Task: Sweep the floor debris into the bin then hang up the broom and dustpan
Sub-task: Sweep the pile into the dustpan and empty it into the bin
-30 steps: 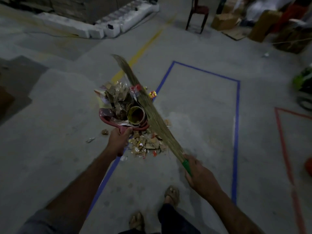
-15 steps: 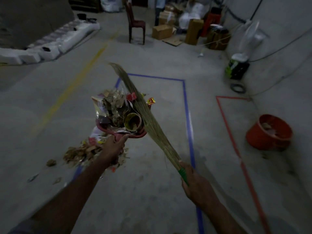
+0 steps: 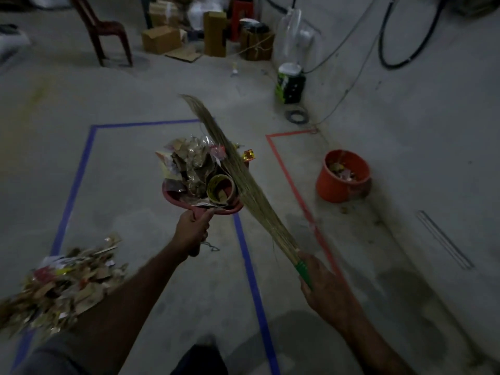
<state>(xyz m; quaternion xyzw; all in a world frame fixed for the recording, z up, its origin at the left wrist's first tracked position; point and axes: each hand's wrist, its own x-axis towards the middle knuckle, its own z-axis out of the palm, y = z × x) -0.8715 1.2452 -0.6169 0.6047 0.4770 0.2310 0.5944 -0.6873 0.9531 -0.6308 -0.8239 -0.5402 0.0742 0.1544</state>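
Debris (image 3: 197, 169) rides heaped in a red dustpan (image 3: 205, 205) held above a grey concrete floor (image 3: 151, 85), the largest surface in this dim room, with a pale wall (image 3: 422, 109) closing it off from about 1 to 4 o'clock. Blue tape (image 3: 243, 239) outlines a rectangle on the floor under the pan; red tape (image 3: 286, 171) marks a second outline just to its 3 o'clock side. The floor inside both outlines is open, as is the strip between the red line and the wall. An orange bin (image 3: 342, 175), already holding some scraps, stands at 3 o'clock from the dustpan, close to the wall. A second pile of debris (image 3: 59, 288) lies on the floor at 8 o'clock, blurred, across the blue tape's near left corner. At 12 o'clock stand a dark chair (image 3: 105, 31) and cardboard boxes (image 3: 162, 39); black cables (image 3: 400, 50) loop down the wall at 1 o'clock.

The broom (image 3: 240, 180) has its long axis running from 5 o'clock up to 11 o'clock, bristle tips pointing away, its bristles pressed against the pan's right side. The left hand (image 3: 193, 228) is clenched around the dustpan's handle. The right hand (image 3: 322, 282) grasps the broom's green handle (image 3: 304, 272). What seems to be a tape roll (image 3: 220, 188) sits in the pan's load.
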